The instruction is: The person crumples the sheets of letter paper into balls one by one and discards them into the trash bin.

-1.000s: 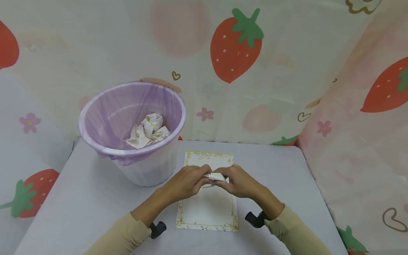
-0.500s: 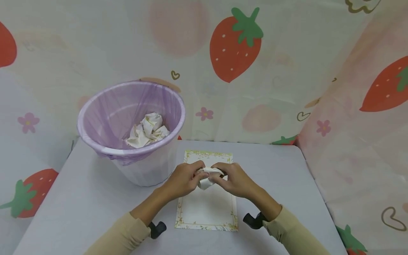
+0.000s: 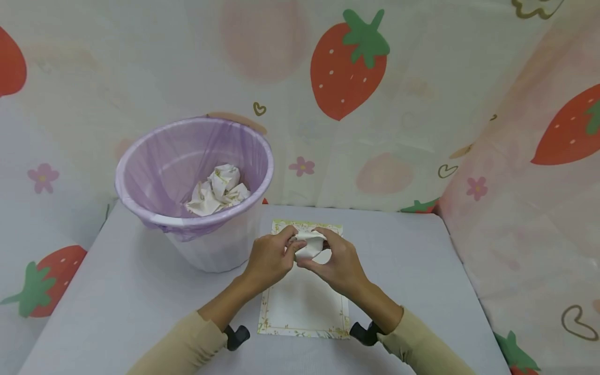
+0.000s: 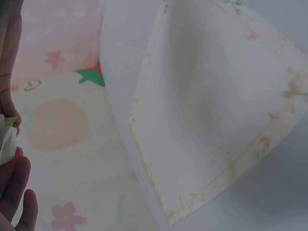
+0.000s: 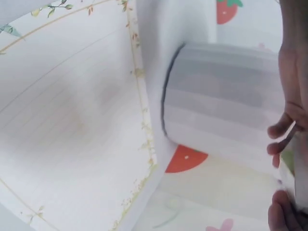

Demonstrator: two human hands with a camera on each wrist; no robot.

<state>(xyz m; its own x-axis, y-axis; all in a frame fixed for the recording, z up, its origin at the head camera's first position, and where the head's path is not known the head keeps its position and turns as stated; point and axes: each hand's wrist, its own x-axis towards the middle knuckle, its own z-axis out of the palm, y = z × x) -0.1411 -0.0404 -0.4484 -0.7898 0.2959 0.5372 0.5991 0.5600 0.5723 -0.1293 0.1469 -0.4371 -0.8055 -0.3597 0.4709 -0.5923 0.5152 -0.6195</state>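
Note:
A crumpled piece of white paper is held between both hands, above a flat sheet of paper with a floral border. The left hand grips its left side, thumb across the front. From the other side the right hand pinches it, with its thumb below. In the left wrist view, a bit of the crumpled paper shows at the left edge among the fingers. Faint ruled lines mark the flat sheet in the right wrist view.
At the left stands a white bin with a purple liner. Several crumpled papers lie inside it. A strawberry-print cloth hangs behind the white-covered table.
Both hands have moved slightly away from the person, turning and squeezing the paper from a flat folded roll into a rounder wad. The bin and the flat sheet stay in place.

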